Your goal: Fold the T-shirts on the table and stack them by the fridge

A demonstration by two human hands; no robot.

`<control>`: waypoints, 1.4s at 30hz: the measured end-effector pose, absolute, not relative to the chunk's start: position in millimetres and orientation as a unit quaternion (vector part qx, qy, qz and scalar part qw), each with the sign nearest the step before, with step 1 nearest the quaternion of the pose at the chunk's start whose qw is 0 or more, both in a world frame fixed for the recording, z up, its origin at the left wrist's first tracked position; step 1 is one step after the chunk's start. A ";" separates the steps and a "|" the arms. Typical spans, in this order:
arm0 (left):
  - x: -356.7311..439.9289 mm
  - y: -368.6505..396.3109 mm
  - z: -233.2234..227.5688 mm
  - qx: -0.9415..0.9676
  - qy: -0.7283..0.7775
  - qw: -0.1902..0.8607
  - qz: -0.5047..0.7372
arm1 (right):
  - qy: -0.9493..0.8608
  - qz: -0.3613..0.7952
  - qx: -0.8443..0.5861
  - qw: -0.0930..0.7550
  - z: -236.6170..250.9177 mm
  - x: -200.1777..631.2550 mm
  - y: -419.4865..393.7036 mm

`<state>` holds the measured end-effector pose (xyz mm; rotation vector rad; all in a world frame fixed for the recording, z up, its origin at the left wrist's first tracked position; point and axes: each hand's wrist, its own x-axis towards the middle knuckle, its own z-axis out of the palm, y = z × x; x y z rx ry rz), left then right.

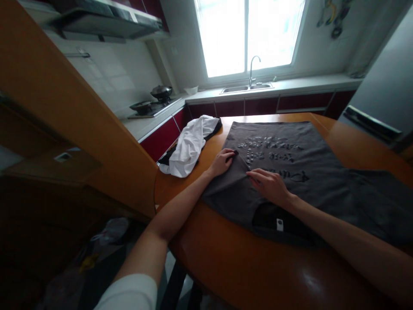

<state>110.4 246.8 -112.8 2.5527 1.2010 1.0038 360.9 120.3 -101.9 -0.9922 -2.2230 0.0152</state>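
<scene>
A dark grey T-shirt (309, 146) with raised lettering on its front lies spread over the wooden table, its neckline and white label towards me. My left hand (222, 162) pinches the shirt's fabric near its left edge. Closer to the lettering, my right hand (268, 184) has its fingers closed on another bit of the same fabric. Between the two hands the cloth forms a raised fold. One sleeve stretches out to the right, past my right forearm.
Crumpled white and black clothes (189, 146) lie at the left edge of the wooden table (232, 258). Behind stand a counter with a sink (247, 88) and a stove with pans (161, 92). A fridge (380, 86) is at right, a wooden panel (80, 99) at left.
</scene>
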 end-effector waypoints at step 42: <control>115.7 218.5 -111.2 0.908 0.407 0.086 0.053 | -0.957 0.144 -0.193 0.164 -81.1 241.8 62.4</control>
